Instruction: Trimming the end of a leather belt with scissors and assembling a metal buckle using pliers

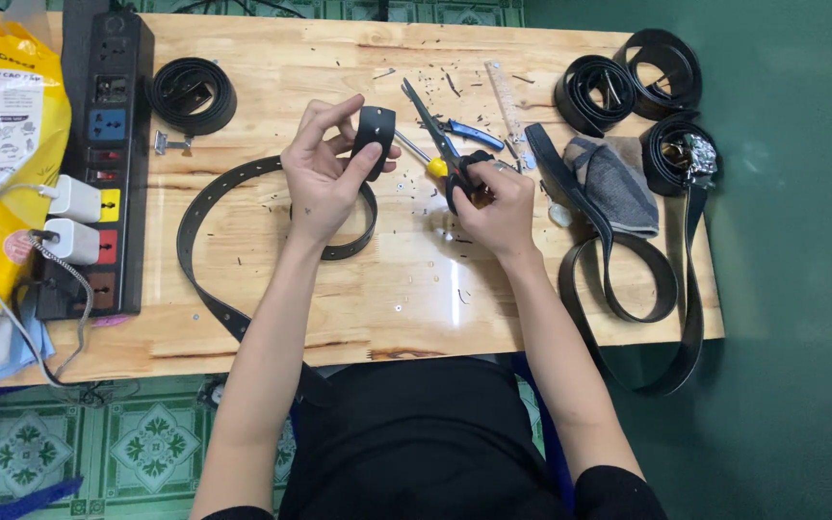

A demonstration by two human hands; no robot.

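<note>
Now I see my left hand (325, 173) pinching the black leather belt's upright end (374, 135); my right hand (498, 207), just right, clamps black-handled scissors (445, 144), blades pointing far-left.

Home workbench (339, 318), belts (193, 94), scissors (440, 140)

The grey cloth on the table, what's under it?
A black belt runs beneath the grey cloth at its left edge. Whatever else lies under the cloth is covered.

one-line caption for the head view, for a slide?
Left hand holds a black belt end while right hand grips scissors over a wooden table.
</note>
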